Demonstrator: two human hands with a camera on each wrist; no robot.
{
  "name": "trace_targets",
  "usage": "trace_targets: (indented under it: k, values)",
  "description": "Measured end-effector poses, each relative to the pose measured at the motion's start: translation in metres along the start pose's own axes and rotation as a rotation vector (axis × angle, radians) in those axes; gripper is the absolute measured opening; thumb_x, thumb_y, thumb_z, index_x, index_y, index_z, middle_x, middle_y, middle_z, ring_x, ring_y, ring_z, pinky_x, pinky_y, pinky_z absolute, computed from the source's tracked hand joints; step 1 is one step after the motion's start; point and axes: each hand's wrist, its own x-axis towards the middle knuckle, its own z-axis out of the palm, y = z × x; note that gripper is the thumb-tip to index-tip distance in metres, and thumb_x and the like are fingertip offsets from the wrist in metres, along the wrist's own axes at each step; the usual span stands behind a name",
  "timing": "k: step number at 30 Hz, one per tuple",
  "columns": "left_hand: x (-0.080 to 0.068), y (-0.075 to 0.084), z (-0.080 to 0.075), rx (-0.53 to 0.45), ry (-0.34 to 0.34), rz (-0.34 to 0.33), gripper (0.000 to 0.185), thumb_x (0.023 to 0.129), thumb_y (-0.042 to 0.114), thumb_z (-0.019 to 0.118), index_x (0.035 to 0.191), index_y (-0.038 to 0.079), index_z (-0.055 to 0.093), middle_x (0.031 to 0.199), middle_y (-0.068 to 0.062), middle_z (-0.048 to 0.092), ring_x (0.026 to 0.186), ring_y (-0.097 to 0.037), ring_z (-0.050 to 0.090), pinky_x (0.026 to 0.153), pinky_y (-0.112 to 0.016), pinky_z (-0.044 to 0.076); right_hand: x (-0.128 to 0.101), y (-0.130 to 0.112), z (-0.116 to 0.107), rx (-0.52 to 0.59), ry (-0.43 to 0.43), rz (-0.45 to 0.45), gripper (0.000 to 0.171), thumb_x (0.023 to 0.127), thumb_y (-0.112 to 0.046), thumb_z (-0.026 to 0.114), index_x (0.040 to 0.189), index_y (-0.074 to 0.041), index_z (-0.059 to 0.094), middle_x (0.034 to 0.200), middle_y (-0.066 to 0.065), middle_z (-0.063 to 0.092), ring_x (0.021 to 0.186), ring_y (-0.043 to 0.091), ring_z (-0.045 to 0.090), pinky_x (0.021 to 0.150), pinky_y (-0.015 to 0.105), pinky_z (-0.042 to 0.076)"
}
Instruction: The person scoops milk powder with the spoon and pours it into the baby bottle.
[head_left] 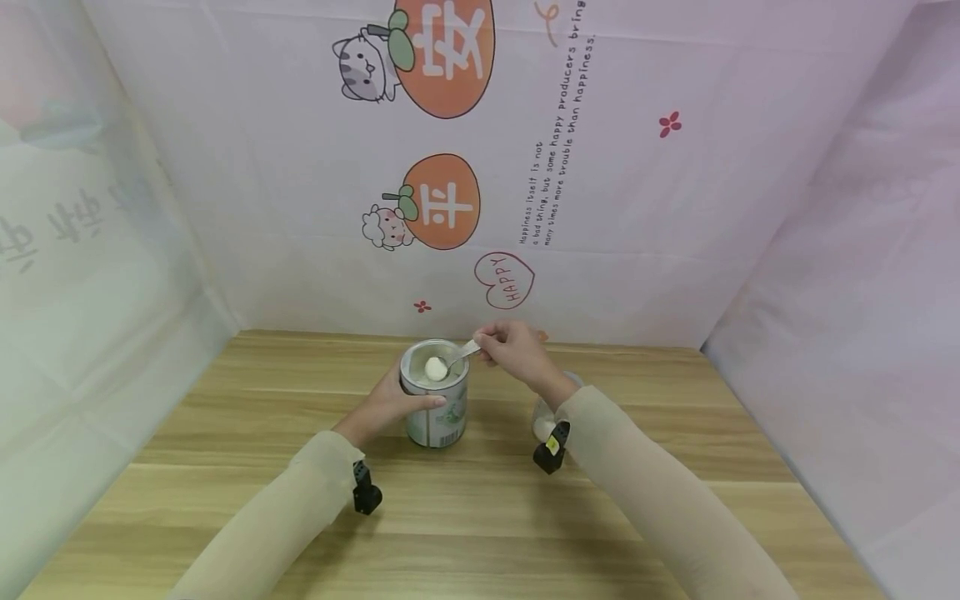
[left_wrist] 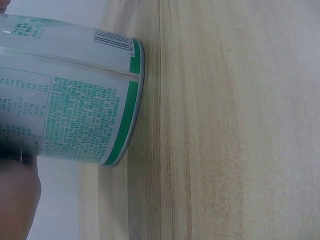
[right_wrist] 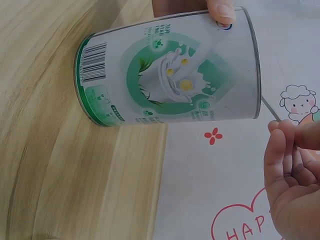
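A white and green milk powder can (head_left: 452, 421) stands upright and open-topped on the table. My left hand (head_left: 390, 402) grips its left side, with the thumb across the front. In the right wrist view, a left-hand fingertip (right_wrist: 221, 11) lies near the can's rim. My right hand (head_left: 517, 350) pinches the handle of a metal spoon (head_left: 467, 350) at the can's upper right. The spoon's bowl holds a rounded heap of pale powder (head_left: 435, 368) and shows within the can's mouth. The right wrist view hides that bowl behind the can wall.
A clear cup (head_left: 539, 415) with whitish content stands to the right, partly hidden by my right forearm. The wood-grain table (head_left: 465, 533) meets a printed white cloth (head_left: 615, 283) at the back. Cloth also hangs at both sides.
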Motion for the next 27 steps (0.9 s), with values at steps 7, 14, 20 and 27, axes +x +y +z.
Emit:
trace_targets:
  k: [7,14,20,27]
  values:
    - [-0.0010,0.0003,0.0001,-0.020,-0.002,0.015,0.089,0.082,0.018,0.085,0.152,0.022,0.031,0.145,-0.009,0.046,0.133,-0.029,0.043,0.111,-0.055,0.031,-0.0003,0.0008,0.0012,-0.031,0.007,-0.022,0.020,0.101,-0.012,0.061,0.107,0.004,0.070,0.085,0.012,0.070,0.074,0.016,0.065,0.079,0.042,0.059]
    - [-0.0022,0.0027,0.0004,-0.016,-0.002,-0.005,0.090,0.082,0.021,0.086,0.153,0.024,0.030,0.145,-0.008,0.045,0.134,-0.029,0.043,0.112,-0.056,0.030,-0.0004,0.0007,0.0012,-0.037,0.011,-0.029,0.019,0.101,-0.011,0.061,0.106,0.005,0.069,0.087,0.014,0.070,0.076,0.019,0.066,0.073,0.031,0.059]
    - [-0.0024,0.0037,0.0000,0.002,0.007,-0.024,0.092,0.082,0.023,0.086,0.154,0.023,0.028,0.147,-0.009,0.043,0.136,-0.030,0.040,0.113,-0.057,0.028,-0.0011,-0.0005,0.0007,-0.019,0.007,-0.009,0.020,0.101,-0.010,0.060,0.109,0.007,0.068,0.089,0.014,0.070,0.078,0.019,0.067,0.076,0.034,0.059]
    - [-0.0029,0.0043,0.0006,-0.012,-0.007,-0.015,0.091,0.083,0.022,0.084,0.154,0.021,0.027,0.148,-0.012,0.043,0.137,-0.032,0.039,0.113,-0.058,0.027,0.0005,-0.0013,-0.0031,0.079,0.031,0.091,0.027,0.102,-0.016,0.061,0.114,0.006,0.067,0.099,0.020,0.070,0.089,0.027,0.068,0.077,0.029,0.058]
